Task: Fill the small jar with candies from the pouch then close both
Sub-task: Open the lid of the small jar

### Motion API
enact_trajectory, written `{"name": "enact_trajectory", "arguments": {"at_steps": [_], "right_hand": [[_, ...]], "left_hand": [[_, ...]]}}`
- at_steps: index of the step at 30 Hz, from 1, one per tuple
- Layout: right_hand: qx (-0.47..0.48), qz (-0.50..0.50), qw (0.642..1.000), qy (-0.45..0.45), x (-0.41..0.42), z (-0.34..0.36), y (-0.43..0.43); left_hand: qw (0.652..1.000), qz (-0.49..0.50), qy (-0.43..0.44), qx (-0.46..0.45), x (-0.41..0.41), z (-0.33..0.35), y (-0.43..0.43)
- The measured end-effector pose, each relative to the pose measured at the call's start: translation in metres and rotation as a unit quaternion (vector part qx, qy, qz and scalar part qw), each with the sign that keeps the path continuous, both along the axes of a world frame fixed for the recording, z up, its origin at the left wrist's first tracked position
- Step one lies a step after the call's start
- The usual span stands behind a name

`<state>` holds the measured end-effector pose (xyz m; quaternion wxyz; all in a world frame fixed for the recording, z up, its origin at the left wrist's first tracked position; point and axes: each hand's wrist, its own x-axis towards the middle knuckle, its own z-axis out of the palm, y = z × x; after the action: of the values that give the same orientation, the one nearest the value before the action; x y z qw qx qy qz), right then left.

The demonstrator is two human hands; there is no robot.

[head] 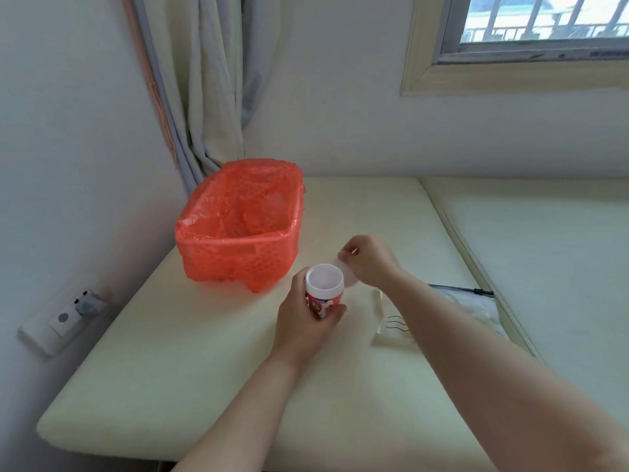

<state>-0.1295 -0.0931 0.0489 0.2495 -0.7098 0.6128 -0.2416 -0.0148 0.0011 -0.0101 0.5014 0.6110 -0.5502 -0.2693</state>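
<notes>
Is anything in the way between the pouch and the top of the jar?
Nothing blocks the jar: its mouth is open, the left hand grips only its side, and the right hand holds the lid just off its rim. That right forearm does lie across the pouch on the table.

So there's a red plastic basket [238, 229] lined with a red plastic bag, sitting on the cream cushion [190, 362] just up and left of the hands. Behind it a pale curtain [207, 80] hangs in the corner. Wall socket [64, 316] with something plugged in is way off to the left, low on the wall. Barred window [544, 22] is up right, well above the hands.
</notes>
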Motion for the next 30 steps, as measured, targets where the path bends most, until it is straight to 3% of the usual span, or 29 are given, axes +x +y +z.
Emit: {"name": "enact_trajectory", "arguments": {"at_steps": [5,11,15,20,26,28,30], "right_hand": [[-0.008,0.073,0.992,0.107,0.003,-0.013,0.003],[-0.024,0.082,0.989,0.123,-0.011,-0.017,0.0],[-0.09,0.016,0.992,0.09,-0.039,-0.004,-0.003],[-0.07,-0.145,0.985,0.068,-0.103,0.002,-0.005],[0.081,-0.323,0.939,-0.082,-0.166,-0.019,0.007],[0.137,-0.346,0.913,-0.169,-0.172,-0.025,0.014],[0.161,-0.352,0.893,-0.23,-0.175,-0.028,0.02]], "left_hand": [[1.0,0.013,-0.014,-0.017,0.0,-0.001,0.0],[0.999,0.015,-0.018,-0.033,0.001,-0.004,-0.002],[0.999,0.008,-0.008,-0.035,0.001,-0.002,-0.001],[0.999,0.001,-0.002,-0.04,0.001,0.0,-0.001],[0.999,-0.002,0.004,-0.052,0.002,-0.004,-0.003],[0.993,0.036,-0.025,-0.114,0.003,-0.003,-0.001],[0.962,0.092,-0.115,-0.229,0.004,-0.001,-0.002]]}}
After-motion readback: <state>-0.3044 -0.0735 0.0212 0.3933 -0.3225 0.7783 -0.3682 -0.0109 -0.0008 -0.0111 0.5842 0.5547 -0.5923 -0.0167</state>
